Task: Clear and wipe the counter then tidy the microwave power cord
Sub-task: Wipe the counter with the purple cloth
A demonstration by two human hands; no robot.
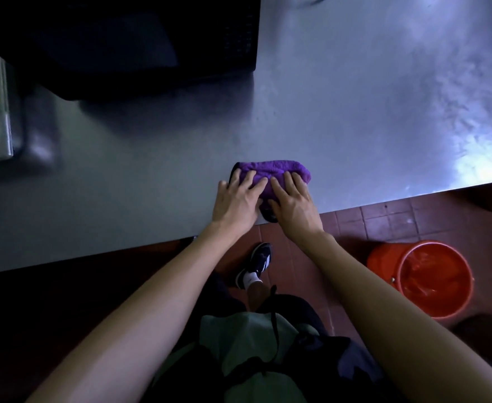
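Both hands, left (236,200) and right (292,200), press flat fingers on the cloth (273,174) mid-frame; sweep overlapping strokes across the tabletop (355,112).

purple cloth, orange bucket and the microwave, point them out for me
purple cloth (271,170), head view, on its far folded edge beyond the fingers.
orange bucket (384,260), head view, on its outer wall at the left.
microwave (140,48), head view, on its dark top.
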